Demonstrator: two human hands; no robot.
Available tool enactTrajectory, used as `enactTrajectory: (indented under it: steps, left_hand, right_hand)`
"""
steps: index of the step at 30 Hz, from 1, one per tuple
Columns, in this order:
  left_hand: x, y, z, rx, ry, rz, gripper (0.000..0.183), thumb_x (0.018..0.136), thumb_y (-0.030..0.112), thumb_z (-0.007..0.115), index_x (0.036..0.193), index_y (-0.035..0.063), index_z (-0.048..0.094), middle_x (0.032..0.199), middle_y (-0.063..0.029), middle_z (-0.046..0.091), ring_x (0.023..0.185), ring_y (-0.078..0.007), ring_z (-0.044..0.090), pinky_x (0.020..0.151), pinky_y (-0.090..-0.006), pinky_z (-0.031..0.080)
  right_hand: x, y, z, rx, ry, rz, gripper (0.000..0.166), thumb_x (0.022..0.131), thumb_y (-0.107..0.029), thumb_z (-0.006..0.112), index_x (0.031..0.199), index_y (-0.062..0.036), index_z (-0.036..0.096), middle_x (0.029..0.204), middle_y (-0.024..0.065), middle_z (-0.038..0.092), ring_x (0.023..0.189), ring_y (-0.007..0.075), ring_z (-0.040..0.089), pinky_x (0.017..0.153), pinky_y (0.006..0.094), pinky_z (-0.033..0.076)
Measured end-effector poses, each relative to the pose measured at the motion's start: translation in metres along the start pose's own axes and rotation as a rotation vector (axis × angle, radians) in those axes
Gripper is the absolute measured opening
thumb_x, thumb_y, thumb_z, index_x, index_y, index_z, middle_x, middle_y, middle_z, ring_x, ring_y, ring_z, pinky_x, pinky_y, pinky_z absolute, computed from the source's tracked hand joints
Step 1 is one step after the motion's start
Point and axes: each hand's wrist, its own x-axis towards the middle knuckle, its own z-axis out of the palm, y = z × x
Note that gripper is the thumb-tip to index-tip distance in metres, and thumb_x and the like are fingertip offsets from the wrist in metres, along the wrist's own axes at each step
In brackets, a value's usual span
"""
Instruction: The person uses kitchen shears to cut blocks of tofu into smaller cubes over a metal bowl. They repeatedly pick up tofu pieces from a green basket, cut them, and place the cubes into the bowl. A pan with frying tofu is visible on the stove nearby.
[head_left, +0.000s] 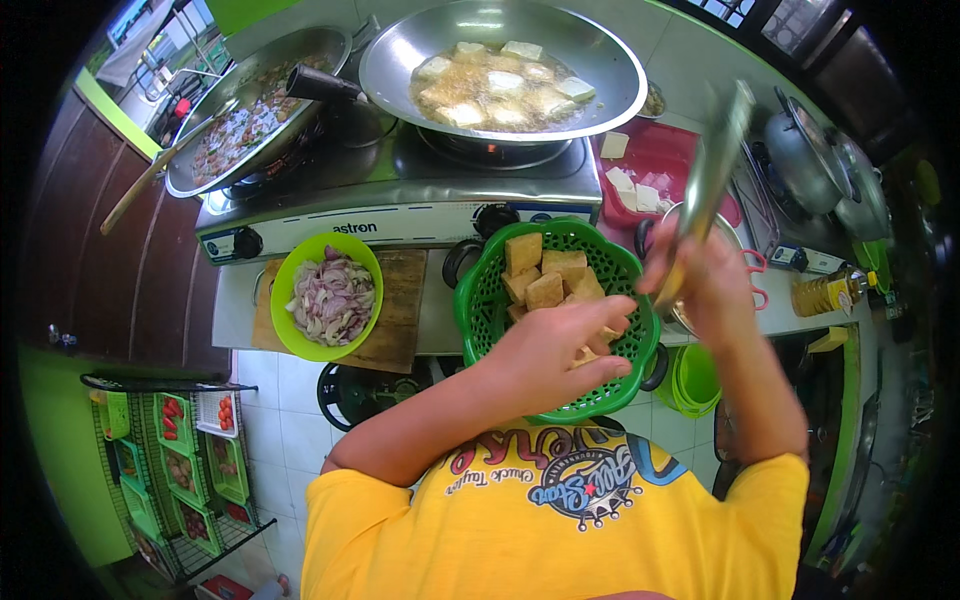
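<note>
My left hand (574, 341) reaches over a green plastic colander (474, 315) with its fingers apart. Several fried tofu blocks (544, 289) lie in the colander, some hidden behind that hand. My right hand (701, 277) grips a long metal utensil (712, 172) that points up and away from me. Motion blurs the utensil, so its exact kind is unclear. Beyond the colander, a large metal wok (622, 90) sits on a gas burner. Pale tofu pieces (505, 81) fry in bubbling oil inside it.
A second wok (176, 176) on the two-burner stove (442, 214) holds food and a wooden-handled ladle (135, 191). Sliced onions (330, 296) fill a lime-green bowl (375, 259) on a wooden board (405, 300). White tofu lies in a red tray (667, 142). An oil bottle (821, 295) lies right.
</note>
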Motion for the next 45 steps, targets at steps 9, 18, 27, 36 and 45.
enactTrajectory:
  steps: [9, 18, 27, 36, 45]
  left_hand:
    - [-0.093, -0.018, -0.020, -0.022, 0.505, -0.262, 0.045, 0.079, 0.001, 0.063, 0.122, 0.0011, 0.048, 0.105, -0.0087, 0.061, 0.090, -0.0112, 0.059, 0.076, -0.0241, 0.049]
    - [-0.155, -0.042, 0.022, -0.065, 0.938, -0.533, 0.043, 0.078, 0.001, 0.064, 0.119, 0.0033, 0.053, 0.101, -0.0042, 0.061, 0.070, -0.0044, 0.050, 0.063, -0.0184, 0.044]
    - [-0.135, -0.042, 0.042, -0.001, 0.992, -0.506, 0.043, 0.076, 0.004, 0.066, 0.118, 0.0058, 0.054, 0.102, -0.0032, 0.062, 0.070, -0.0041, 0.050, 0.061, -0.0179, 0.043]
    - [-0.140, -0.033, 0.050, 0.076, 1.046, -0.560, 0.043, 0.076, 0.005, 0.066, 0.118, 0.0057, 0.054, 0.102, -0.0035, 0.062, 0.069, -0.0046, 0.050, 0.061, -0.0187, 0.043]
    - [-0.144, -0.033, 0.056, 0.065, 1.086, -0.575, 0.044, 0.076, 0.005, 0.066, 0.118, 0.0051, 0.053, 0.102, -0.0043, 0.062, 0.069, -0.0047, 0.050, 0.061, -0.0191, 0.043]
  right_hand:
    - [0.206, -0.082, -0.069, -1.989, 0.224, -0.509, 0.041, 0.082, -0.039, 0.060, 0.105, -0.0051, 0.061, 0.092, 0.0158, 0.064, 0.088, 0.0321, 0.061, 0.077, 0.0414, 0.048]
    - [0.253, -0.065, -0.013, -1.918, -0.086, -0.100, 0.035, 0.071, -0.032, 0.067, 0.093, -0.0057, 0.068, 0.091, 0.0145, 0.066, 0.086, 0.0290, 0.064, 0.074, 0.0387, 0.052]
    - [0.296, -0.032, -0.010, -1.924, -0.108, -0.066, 0.030, 0.074, -0.027, 0.061, 0.093, -0.0058, 0.068, 0.097, 0.0122, 0.066, 0.090, 0.0266, 0.064, 0.076, 0.0394, 0.052]
    - [0.329, -0.053, -0.045, -1.799, -0.106, 0.016, 0.031, 0.078, -0.032, 0.061, 0.069, -0.0035, 0.068, 0.061, 0.0080, 0.063, 0.062, 0.0203, 0.063, 0.062, 0.0369, 0.050]
    - [0.342, -0.057, -0.056, -1.865, -0.120, 0.018, 0.040, 0.074, -0.038, 0.066, 0.074, 0.0017, 0.068, 0.067, 0.0126, 0.065, 0.063, 0.0245, 0.063, 0.063, 0.0375, 0.050]
